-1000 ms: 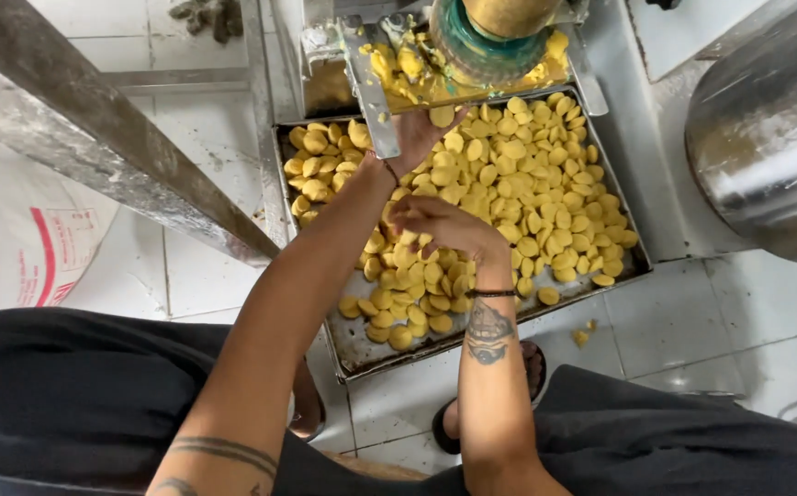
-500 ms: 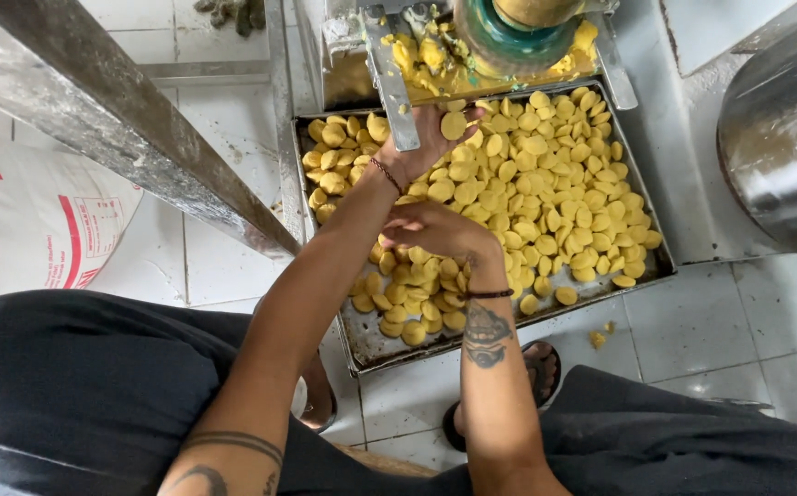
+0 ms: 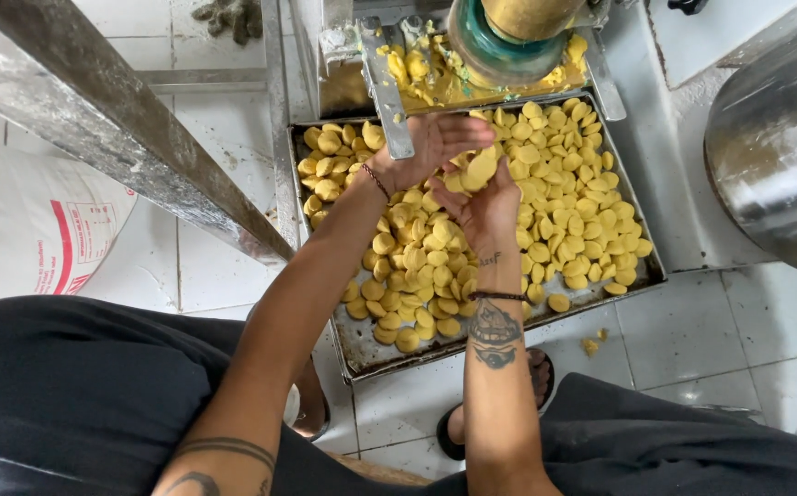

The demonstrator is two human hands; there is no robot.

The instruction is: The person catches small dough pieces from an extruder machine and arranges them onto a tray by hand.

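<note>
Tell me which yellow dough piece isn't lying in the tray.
The dough piece pinched in the right hand, beside the left hand; it is lifted above the tray.

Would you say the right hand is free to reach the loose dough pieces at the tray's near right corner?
Probably yes: the right hand holds one yellow piece over the tray, and nothing covers those corner pieces.

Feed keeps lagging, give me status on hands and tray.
Left hand open, palm up under the machine. Right hand pinching a yellow dough piece. Tray mostly covered. Nothing blocking.
</note>
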